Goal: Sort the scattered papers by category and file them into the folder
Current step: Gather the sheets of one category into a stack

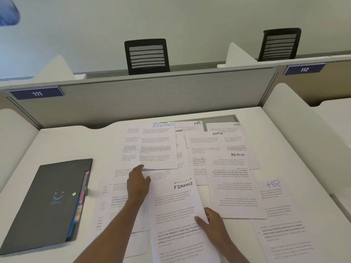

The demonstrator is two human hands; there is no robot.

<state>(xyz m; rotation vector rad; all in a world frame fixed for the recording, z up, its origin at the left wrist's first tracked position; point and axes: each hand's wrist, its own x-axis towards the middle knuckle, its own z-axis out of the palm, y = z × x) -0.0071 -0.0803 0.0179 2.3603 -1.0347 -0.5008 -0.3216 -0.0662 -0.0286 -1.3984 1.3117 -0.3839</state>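
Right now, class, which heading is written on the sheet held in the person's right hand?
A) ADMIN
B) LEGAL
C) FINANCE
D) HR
C: the right hand pinches the edge of the front sheet, whose top reads FINANCE in black capitals.

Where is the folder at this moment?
Head view: the dark folder lies flat on the left of the desk, just left of the scattered papers and the left hand.

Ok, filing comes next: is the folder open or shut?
Shut: the folder lies flat, cover down, coloured tabs showing at its edge.
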